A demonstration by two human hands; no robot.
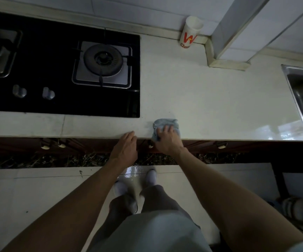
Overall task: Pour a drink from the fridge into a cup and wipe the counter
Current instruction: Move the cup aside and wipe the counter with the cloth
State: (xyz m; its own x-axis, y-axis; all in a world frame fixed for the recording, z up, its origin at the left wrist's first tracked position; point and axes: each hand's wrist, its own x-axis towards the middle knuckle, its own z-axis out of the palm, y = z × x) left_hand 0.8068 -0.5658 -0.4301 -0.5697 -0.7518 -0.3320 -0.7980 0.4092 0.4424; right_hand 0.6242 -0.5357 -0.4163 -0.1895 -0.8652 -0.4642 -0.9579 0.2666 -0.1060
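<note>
Right hand (167, 140): fingers spread, pressing cloth (167, 123) onto bench (201, 99) edge.
Left hand (127, 148): flat, empty, just beside.
Cup (190, 31): well beyond right hand.

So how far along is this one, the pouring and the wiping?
Pouring looks past: the paper cup stands by the back wall, contents unseen, no bottle in view. In hand: the right hand presses a blue cloth on the counter near its front edge; the left hand rests open beside it. Left: the rest of the counter.
</note>
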